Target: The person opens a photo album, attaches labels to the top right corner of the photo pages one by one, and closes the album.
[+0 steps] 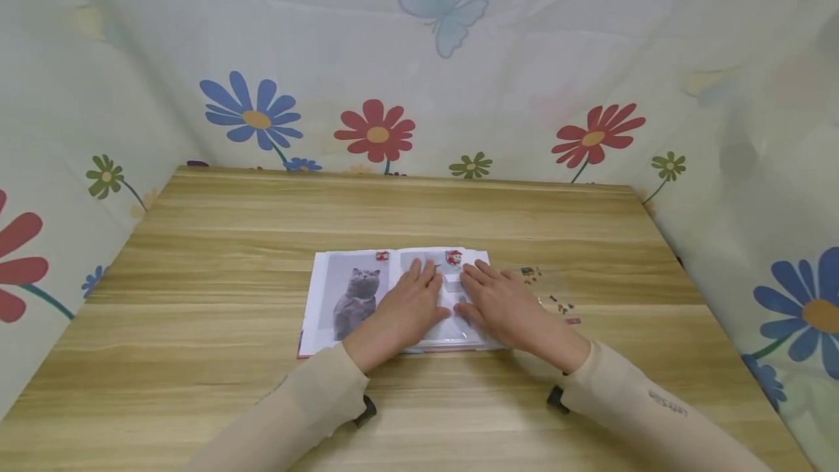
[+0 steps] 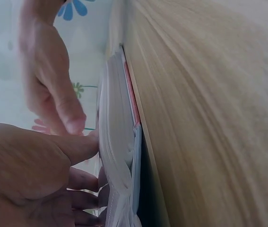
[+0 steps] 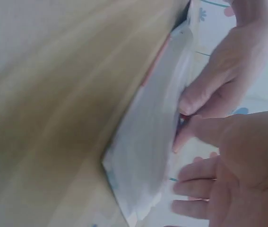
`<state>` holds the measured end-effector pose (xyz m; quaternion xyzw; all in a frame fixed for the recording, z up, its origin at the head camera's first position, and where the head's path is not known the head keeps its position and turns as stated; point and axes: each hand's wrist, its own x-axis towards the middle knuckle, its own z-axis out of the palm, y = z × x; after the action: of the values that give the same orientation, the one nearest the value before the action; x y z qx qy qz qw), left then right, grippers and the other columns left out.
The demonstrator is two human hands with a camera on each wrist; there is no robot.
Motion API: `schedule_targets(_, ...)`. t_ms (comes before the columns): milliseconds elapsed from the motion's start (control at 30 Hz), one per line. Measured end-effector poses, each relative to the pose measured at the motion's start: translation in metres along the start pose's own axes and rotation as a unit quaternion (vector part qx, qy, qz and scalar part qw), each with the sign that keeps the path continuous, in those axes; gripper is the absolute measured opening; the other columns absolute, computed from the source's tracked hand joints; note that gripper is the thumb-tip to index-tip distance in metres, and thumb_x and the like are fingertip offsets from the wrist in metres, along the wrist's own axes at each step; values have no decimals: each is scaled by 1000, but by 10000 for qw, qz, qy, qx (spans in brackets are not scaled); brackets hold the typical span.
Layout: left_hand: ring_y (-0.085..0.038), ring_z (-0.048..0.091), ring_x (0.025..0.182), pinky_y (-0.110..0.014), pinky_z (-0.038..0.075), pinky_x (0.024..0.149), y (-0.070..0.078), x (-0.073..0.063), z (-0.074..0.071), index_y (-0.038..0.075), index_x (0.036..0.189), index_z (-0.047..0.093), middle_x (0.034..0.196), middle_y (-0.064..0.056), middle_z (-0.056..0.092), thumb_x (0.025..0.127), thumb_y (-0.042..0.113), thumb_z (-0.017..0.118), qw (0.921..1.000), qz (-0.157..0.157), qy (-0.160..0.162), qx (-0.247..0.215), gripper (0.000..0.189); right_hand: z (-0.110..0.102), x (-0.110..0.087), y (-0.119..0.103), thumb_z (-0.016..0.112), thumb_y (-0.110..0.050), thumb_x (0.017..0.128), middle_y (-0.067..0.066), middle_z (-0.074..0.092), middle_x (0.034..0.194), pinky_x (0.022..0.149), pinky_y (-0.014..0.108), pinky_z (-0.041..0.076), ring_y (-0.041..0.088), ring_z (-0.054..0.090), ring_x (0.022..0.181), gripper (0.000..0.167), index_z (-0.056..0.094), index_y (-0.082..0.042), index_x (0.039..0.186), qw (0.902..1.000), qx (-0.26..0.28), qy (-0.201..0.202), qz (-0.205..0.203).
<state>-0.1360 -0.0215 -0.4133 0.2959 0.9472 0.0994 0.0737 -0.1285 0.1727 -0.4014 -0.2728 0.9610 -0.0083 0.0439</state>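
Note:
An opened photo album (image 1: 312,326) lies flat on the table, its left page bearing a grey cat picture (image 1: 359,301). My left hand (image 1: 411,306) rests on the right page near the spine, fingers extended. Beside it, my right hand (image 1: 507,308) touches the same page toward its outer edge, fingers also extended. Between the hands, the page's clear sleeve shows glare, and the hands partly cover the picture beneath. A small red-and-white sticker (image 1: 454,258) sits at the top of that page. In the left wrist view, the album's thick page stack (image 2: 117,109) appears edge-on.
Right of the album, several tiny colourful sticker pieces (image 1: 562,307) lie on the wooden table (image 1: 216,239), seemingly on a clear sheet. A flower-printed curtain (image 1: 314,42) stands behind the table and along its sides.

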Motion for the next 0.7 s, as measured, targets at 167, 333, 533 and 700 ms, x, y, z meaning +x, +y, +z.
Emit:
schedule_targets(167, -47, 28, 150, -50, 29, 121, -1, -1, 0, -9, 149, 47, 159, -29, 36, 106, 37, 59, 9999, 69, 122, -74, 64, 6, 7, -2, 48, -46, 109, 16, 30, 166, 114, 62, 35, 38, 27, 153, 69, 39, 3, 156, 9994, 326, -99, -30)
schedule_targets(333, -46, 26, 151, -50, 27, 122, -2, -1, -1, -8, 149, 46, 160, -29, 35, 105, 37, 61, 9999, 46, 6, -140, 65, 12, 13, 5, 38, -37, 112, 14, 26, 168, 114, 63, 35, 38, 24, 154, 60, 34, 0, 160, 9982, 506, -297, -137)
schedule_targets(533, -46, 24, 152, -48, 24, 124, -5, -2, -2, -8, 151, 44, 161, -28, 32, 105, 37, 61, 9997, 72, -121, -180, 67, 13, 23, 12, 41, -32, 112, 14, 27, 168, 112, 65, 36, 40, 27, 153, 58, 32, -1, 161, 9988, 410, -255, -68)
schedule_targets(700, -46, 23, 152, -47, 23, 124, -6, -1, -1, -8, 152, 43, 162, -28, 32, 105, 37, 60, 9997, 136, -96, -186, 67, 10, 33, 17, 41, -35, 112, 13, 26, 168, 114, 65, 34, 39, 27, 153, 60, 31, -4, 162, 9986, 288, -410, 158)
